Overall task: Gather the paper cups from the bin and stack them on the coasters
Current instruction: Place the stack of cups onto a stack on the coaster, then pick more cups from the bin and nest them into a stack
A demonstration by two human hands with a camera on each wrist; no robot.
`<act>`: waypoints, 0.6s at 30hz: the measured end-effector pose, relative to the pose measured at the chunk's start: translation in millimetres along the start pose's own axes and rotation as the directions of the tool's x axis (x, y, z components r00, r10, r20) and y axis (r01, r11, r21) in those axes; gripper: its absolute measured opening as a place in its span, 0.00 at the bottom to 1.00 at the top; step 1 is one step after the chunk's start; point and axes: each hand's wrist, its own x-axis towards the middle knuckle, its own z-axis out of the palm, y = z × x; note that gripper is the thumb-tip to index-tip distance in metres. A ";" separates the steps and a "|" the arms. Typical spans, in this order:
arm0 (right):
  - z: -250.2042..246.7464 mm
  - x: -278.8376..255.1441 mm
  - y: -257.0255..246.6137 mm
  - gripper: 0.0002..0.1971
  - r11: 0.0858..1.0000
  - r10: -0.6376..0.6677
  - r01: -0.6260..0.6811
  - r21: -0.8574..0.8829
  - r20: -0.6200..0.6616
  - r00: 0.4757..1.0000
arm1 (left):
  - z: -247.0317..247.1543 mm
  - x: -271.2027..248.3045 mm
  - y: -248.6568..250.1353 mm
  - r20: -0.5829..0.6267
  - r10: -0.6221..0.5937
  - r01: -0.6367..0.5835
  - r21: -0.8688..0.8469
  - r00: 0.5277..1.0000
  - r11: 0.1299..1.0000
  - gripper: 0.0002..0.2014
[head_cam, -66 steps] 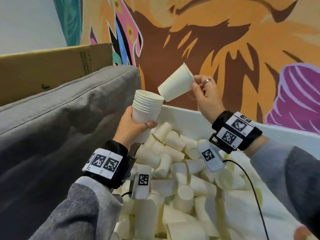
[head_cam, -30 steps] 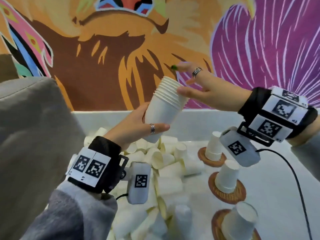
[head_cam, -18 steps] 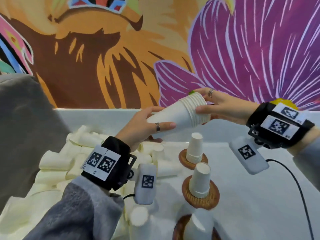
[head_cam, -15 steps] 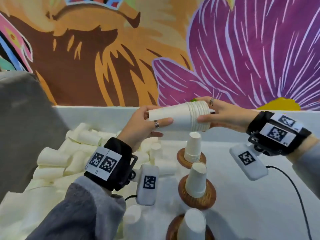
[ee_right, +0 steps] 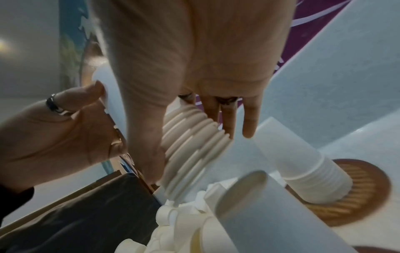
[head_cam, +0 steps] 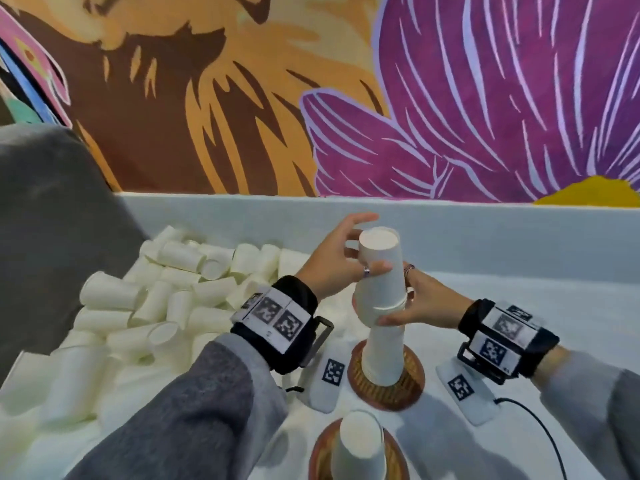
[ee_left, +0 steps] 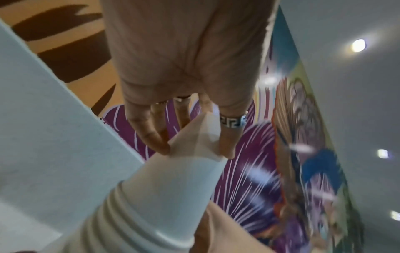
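Observation:
Both hands hold an upside-down stack of white paper cups point(head_cam: 381, 275) upright over a taller stack point(head_cam: 382, 355) that stands on the middle brown coaster point(head_cam: 412, 393). The held stack's rims overlap the top of that stack. My left hand point(head_cam: 360, 254) pinches the upper end with thumb and fingers, as the left wrist view shows point(ee_left: 194, 150) on the stack point(ee_left: 168, 191). My right hand point(head_cam: 401, 299) grips the ribbed rims point(ee_right: 190, 147), thumb on one side and fingers on the other point(ee_right: 190, 157). A shorter stack point(head_cam: 358, 448) sits on the near coaster point(head_cam: 320, 455).
Several loose cups point(head_cam: 162, 303) lie heaped at the left of the white bin point(head_cam: 242, 216). A grey cushion point(head_cam: 52, 220) borders the left side. A black cable point(head_cam: 543, 434) trails from my right wrist. The right wrist view shows another coaster point(ee_right: 363, 191) with its own stack point(ee_right: 307, 164).
The last single cup went onto the stack in my left hand. Both hands then turned the stack from upright through sideways to upside down and lowered it over the middle coaster's stack.

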 end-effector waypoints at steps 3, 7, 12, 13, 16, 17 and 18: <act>9.6 -1.9 22.7 0.44 0.998 0.029 -0.029 0.059 0.000 1.000 | 13.3 4.0 -14.4 0.052 0.014 -0.022 0.147 0.999 0.989 0.29; 25.4 -0.3 52.9 0.48 0.996 0.077 -0.076 0.042 -0.017 0.997 | 26.9 6.0 -37.9 0.076 -0.045 0.029 0.198 0.996 0.980 0.28; 43.6 -3.2 71.1 0.39 0.979 0.193 -0.197 0.052 0.078 0.978 | 36.2 3.6 -57.7 0.102 -0.118 0.092 0.227 0.988 0.969 0.29; 46.2 -4.4 73.1 0.38 0.972 0.225 -0.230 0.048 0.094 0.970 | 37.8 2.9 -61.0 0.107 -0.132 0.101 0.256 0.986 0.962 0.30; 45.6 -6.4 74.2 0.53 0.969 0.225 -0.234 0.079 0.114 0.968 | 43.0 1.3 -71.3 0.125 -0.175 0.128 0.316 0.977 0.940 0.31; 42.9 -7.0 72.5 0.56 0.969 0.211 -0.223 0.106 0.113 0.971 | 44.5 0.6 -73.8 0.124 -0.183 0.134 0.322 0.975 0.937 0.31; 39.7 -7.3 70.2 0.58 0.971 0.190 -0.202 0.127 0.104 0.976 | 45.2 -0.2 -75.3 0.119 -0.185 0.137 0.327 0.976 0.935 0.31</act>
